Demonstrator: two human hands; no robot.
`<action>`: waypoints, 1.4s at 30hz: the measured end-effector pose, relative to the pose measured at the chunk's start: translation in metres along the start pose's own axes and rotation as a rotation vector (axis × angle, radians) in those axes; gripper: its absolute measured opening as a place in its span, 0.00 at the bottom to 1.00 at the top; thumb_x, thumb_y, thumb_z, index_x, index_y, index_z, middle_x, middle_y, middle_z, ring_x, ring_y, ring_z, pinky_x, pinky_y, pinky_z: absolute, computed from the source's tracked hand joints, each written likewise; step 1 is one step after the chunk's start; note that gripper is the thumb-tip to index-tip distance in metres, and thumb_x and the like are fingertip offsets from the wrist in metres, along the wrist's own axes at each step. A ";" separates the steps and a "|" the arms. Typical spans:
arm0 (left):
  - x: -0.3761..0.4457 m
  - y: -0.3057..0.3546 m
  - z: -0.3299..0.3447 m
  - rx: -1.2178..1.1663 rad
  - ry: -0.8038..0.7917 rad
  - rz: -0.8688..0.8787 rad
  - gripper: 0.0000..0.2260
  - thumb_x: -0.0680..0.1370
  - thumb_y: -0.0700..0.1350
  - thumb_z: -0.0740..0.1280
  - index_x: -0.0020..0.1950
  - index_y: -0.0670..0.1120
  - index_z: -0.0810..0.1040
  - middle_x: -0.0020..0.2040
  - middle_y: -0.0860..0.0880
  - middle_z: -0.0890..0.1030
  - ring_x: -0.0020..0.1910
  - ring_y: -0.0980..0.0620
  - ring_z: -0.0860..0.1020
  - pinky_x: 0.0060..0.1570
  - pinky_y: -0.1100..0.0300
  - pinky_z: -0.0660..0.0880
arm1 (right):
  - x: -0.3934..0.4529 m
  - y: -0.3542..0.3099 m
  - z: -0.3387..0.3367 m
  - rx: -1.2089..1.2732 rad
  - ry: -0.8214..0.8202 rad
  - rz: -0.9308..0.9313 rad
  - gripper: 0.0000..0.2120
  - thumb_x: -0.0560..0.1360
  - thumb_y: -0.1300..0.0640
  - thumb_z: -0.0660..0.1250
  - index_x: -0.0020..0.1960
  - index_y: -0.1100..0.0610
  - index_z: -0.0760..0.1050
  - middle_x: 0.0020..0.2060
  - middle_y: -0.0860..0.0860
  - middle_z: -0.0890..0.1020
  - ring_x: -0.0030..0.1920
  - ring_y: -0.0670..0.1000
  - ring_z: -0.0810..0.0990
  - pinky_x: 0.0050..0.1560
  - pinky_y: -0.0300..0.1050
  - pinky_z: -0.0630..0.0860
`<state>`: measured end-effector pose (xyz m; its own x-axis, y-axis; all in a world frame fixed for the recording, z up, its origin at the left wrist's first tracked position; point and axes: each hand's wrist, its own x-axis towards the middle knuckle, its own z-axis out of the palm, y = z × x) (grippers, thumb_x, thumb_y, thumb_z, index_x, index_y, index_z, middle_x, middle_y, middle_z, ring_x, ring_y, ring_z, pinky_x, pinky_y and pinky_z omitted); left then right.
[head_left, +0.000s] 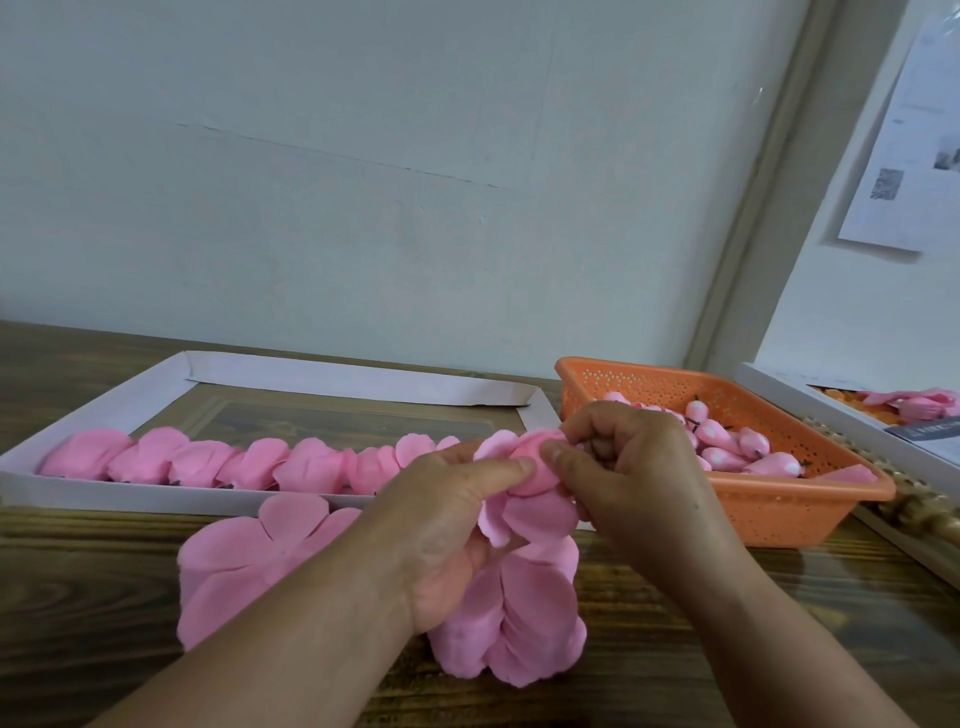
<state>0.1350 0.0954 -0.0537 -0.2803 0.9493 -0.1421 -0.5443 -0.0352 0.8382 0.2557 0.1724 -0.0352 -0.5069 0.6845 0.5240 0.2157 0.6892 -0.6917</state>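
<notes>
Pink fabric petals are gathered into a half-made flower (537, 475) just right of the frame's centre, held above the wooden worktop (104, 597) between both hands. The left hand (457, 525) grips it from below, thumb pressed along an outer petal, its other fingers hidden behind the fabric. The right hand (634, 467) pinches the flower's top with curled fingers. Something dark shows between them, but what it is cannot be made out.

A flat petal pile (244, 566) lies at lower left of centre, partly covered by the left forearm. A second petal pile (524, 629) lies directly beneath the flower, its upper part hidden by the left palm.

Behind them a shallow white tray (332, 376) holds a row of finished flowers (208, 462), and the hands block the row's right end. An orange basket (779, 509) at right holds pink buds (727, 447), partly screened by the right hand. At the far right edge a second white box (789, 397) is cut off by the frame, its contents blurred. A sheet of paper (904, 135) hangs at upper right, its print unreadable.
</notes>
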 end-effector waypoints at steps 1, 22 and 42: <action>0.000 0.000 0.000 -0.006 0.009 0.005 0.12 0.76 0.36 0.66 0.59 0.38 0.78 0.53 0.37 0.83 0.49 0.43 0.83 0.48 0.51 0.80 | 0.000 -0.001 0.000 0.009 0.002 0.001 0.07 0.71 0.62 0.70 0.34 0.56 0.77 0.24 0.56 0.74 0.26 0.50 0.71 0.27 0.52 0.71; -0.001 0.009 -0.003 -0.147 0.011 -0.165 0.14 0.75 0.33 0.64 0.32 0.36 0.84 0.40 0.39 0.85 0.33 0.48 0.83 0.44 0.52 0.78 | -0.002 -0.003 -0.009 0.088 -0.334 0.002 0.08 0.66 0.63 0.76 0.42 0.53 0.80 0.32 0.59 0.81 0.30 0.55 0.76 0.33 0.46 0.74; -0.002 -0.003 0.003 0.142 0.025 0.057 0.09 0.77 0.34 0.62 0.48 0.36 0.82 0.47 0.37 0.84 0.47 0.42 0.84 0.53 0.50 0.79 | -0.003 -0.006 -0.005 -0.094 -0.109 -0.133 0.04 0.70 0.64 0.70 0.37 0.58 0.80 0.24 0.43 0.74 0.25 0.42 0.70 0.27 0.33 0.66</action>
<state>0.1396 0.0950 -0.0543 -0.3283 0.9388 -0.1041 -0.4104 -0.0425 0.9109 0.2598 0.1673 -0.0305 -0.6223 0.5596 0.5473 0.2153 0.7946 -0.5676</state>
